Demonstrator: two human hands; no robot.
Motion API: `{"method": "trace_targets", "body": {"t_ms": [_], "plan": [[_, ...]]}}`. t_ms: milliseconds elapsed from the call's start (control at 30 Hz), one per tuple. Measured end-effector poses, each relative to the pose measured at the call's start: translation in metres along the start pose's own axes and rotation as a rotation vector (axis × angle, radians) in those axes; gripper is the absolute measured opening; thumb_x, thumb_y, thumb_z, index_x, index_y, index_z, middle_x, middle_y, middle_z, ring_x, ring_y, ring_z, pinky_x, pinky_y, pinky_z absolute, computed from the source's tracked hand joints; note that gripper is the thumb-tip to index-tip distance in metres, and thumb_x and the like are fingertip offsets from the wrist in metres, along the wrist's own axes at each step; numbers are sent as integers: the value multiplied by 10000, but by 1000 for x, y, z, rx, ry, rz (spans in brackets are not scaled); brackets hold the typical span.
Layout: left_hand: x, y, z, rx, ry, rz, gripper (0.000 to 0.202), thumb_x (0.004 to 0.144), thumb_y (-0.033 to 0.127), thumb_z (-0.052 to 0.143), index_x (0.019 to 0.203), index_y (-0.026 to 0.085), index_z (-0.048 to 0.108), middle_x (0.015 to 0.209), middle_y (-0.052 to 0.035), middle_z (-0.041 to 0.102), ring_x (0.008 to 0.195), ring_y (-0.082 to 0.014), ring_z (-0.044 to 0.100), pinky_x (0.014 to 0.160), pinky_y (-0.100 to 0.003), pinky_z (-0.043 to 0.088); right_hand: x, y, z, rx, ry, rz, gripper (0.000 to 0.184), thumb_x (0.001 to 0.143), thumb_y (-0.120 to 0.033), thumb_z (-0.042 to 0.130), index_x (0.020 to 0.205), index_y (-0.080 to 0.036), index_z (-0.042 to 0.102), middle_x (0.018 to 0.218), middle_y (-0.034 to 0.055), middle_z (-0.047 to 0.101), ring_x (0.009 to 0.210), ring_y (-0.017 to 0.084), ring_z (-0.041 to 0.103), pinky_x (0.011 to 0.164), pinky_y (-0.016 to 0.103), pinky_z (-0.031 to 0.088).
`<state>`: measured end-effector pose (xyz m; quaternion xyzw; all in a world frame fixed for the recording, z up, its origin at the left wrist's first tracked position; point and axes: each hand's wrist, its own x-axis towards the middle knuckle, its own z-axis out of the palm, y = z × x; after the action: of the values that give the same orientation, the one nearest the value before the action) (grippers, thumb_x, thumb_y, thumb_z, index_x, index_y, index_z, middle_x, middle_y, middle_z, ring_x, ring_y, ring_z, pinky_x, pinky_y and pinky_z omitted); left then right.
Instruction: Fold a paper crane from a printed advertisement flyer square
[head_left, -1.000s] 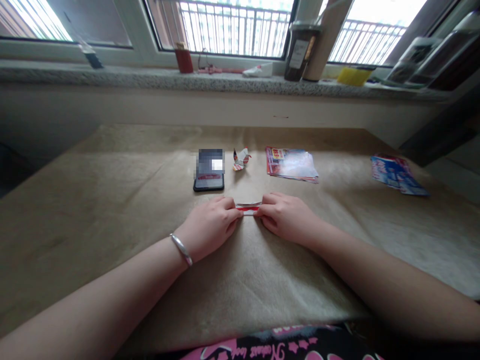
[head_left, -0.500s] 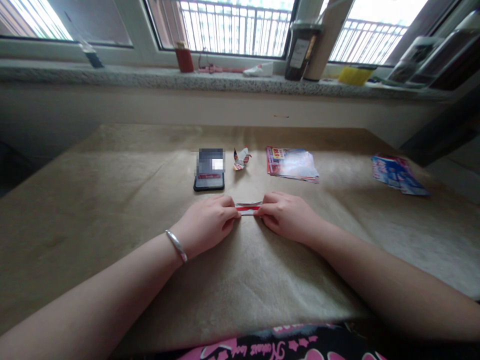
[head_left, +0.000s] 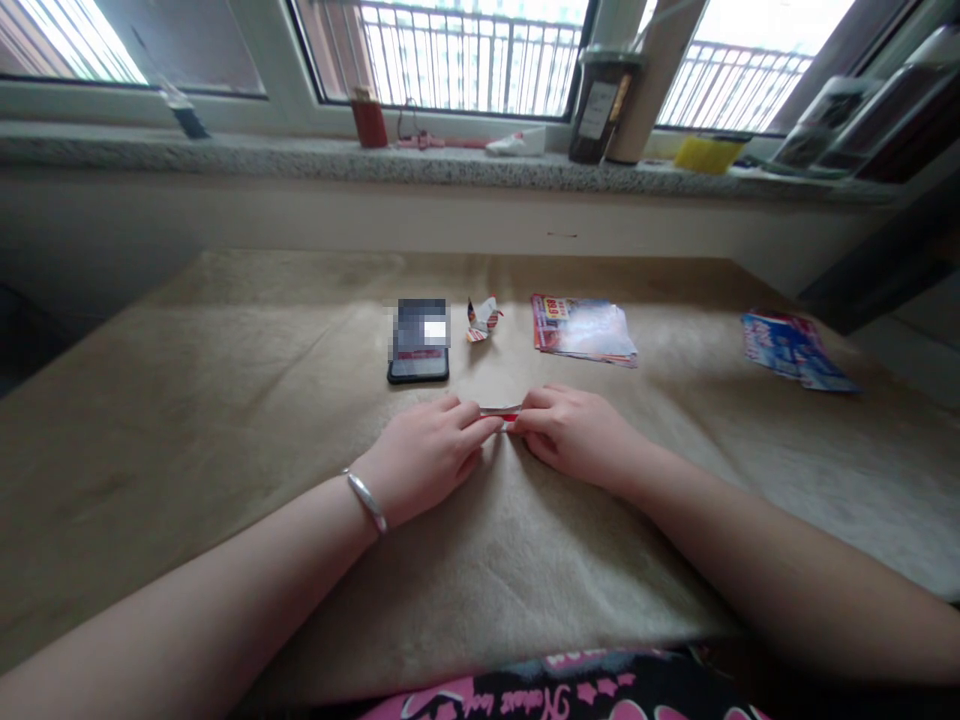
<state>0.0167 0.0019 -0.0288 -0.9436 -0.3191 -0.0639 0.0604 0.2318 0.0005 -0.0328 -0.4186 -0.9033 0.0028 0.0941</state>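
Observation:
Between my hands a narrow folded paper (head_left: 510, 417), white with a red stripe, lies on the table. My left hand (head_left: 431, 447) is closed on its left part, with the thumb pressed along the near edge. At the right end, my right hand (head_left: 574, 430) pinches the same paper. Much of the paper is hidden under my fingers. Just beyond it stands a small folded paper bird (head_left: 482, 320), white with red and dark patterns.
A phone (head_left: 418, 368) lies left of the bird. To the right are a stack of printed flyers (head_left: 589, 330) and, farther over, blue leaflets (head_left: 796, 350). The stone windowsill (head_left: 465, 170) behind the table (head_left: 247, 430) holds jars and other small things.
My left hand has slid right along the folded paper, closer to my right hand, so less of the paper shows. My right hand has stayed nearly still.

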Motion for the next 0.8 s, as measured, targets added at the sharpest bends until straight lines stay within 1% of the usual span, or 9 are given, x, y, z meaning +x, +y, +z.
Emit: {"method": "trace_targets", "body": {"t_ms": [33, 100, 200, 333, 367, 433, 533, 633, 800], "plan": [[0, 0, 1, 2, 6, 9, 253, 897, 212, 432, 1100, 186, 580, 915, -58, 591, 825, -198, 522, 700, -327, 471, 0, 1, 0, -1, 3, -3, 221, 861, -193, 471, 904, -217, 686, 866, 45, 637, 775, 141, 532, 638, 247, 335], [0, 1, 2, 23, 11, 21, 258, 902, 215, 429, 1107, 188, 584, 916, -65, 586, 822, -199, 513, 701, -329, 467, 0, 1, 0, -20, 2, -9, 226, 860, -193, 471, 913, -222, 688, 859, 44, 643, 761, 143, 537, 634, 251, 333], [1, 6, 2, 65, -6, 29, 261, 896, 198, 442, 1110, 156, 585, 939, -84, 588, 803, -197, 510, 705, -336, 467, 0, -1, -4, -67, -11, -20, 226, 861, -205, 475, 923, -227, 691, 837, 43, 648, 718, 144, 538, 614, 261, 321], [1, 13, 0, 95, -59, 11, 274, 872, 131, 446, 1110, 110, 579, 960, -97, 597, 787, -197, 522, 688, -329, 474, 1, -5, -9, -100, -44, -14, 227, 874, -218, 467, 881, -222, 695, 827, 44, 650, 701, 144, 541, 607, 266, 320], [1, 13, -1, 93, -66, 4, 266, 870, 130, 446, 1095, 105, 587, 949, -98, 601, 785, -199, 527, 683, -330, 476, 1, -5, -10, -104, -50, -13, 227, 874, -216, 466, 875, -219, 693, 834, 44, 650, 714, 147, 546, 613, 266, 326], [1, 11, -3, 81, -44, -12, 233, 878, 159, 445, 1027, 111, 618, 906, -99, 607, 786, -202, 538, 678, -330, 478, 1, -5, -11, -106, -55, -11, 214, 865, -207, 474, 879, -210, 687, 860, 46, 651, 752, 153, 554, 629, 266, 339], [0, 6, -7, 43, -30, -34, 224, 891, 208, 444, 866, 150, 659, 839, -76, 613, 758, -187, 547, 662, -315, 475, 0, -4, -11, -103, -66, -1, 189, 842, -198, 497, 868, -199, 684, 877, 46, 653, 781, 158, 559, 645, 265, 355], [0, 4, -10, 38, -31, -36, 246, 900, 222, 435, 849, 158, 667, 834, -71, 615, 761, -178, 553, 666, -306, 475, 0, -4, -12, -95, -77, 12, 186, 833, -203, 504, 840, -204, 690, 869, 40, 654, 783, 161, 560, 647, 265, 360], [0, 7, -12, 48, -71, -38, 230, 888, 191, 444, 862, 148, 669, 858, -76, 621, 797, -195, 561, 703, -327, 483, 0, -3, -11, -54, -76, 50, 184, 818, -211, 526, 834, -235, 708, 867, 24, 662, 786, 161, 566, 643, 266, 362]]}}
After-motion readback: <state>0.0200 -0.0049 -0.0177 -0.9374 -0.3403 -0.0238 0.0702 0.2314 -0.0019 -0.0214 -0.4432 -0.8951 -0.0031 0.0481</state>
